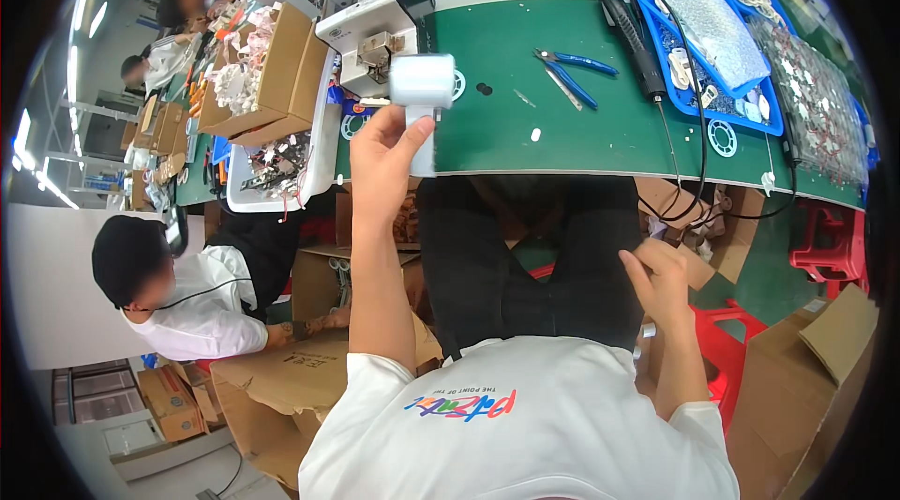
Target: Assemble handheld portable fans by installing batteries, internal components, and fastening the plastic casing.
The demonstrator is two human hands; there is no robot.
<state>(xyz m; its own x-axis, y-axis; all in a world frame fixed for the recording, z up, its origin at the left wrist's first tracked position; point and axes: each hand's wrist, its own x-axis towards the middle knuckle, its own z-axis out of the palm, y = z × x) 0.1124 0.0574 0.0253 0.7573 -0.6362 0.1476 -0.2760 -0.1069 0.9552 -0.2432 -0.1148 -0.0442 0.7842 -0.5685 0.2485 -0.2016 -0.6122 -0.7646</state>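
Observation:
My left hand [382, 155] is raised in front of me and grips a white handheld object [422, 99] with a boxy head and a narrow handle, held over the front edge of the green worktable [525, 125]. My right hand [658, 277] hangs low beside my right thigh, fingers loosely curled, near a brown cardboard box [698, 219] under the table; I see nothing in it. My legs in dark trousers sit between the two hands.
On the table lie blue-handled pliers [572, 69], a black soldering-type tool with cable [636, 41], blue trays [694, 50] of small parts and a white machine [370, 22]. Cardboard boxes and a white bin stand left. A person in white crouches at lower left. Red stools sit right.

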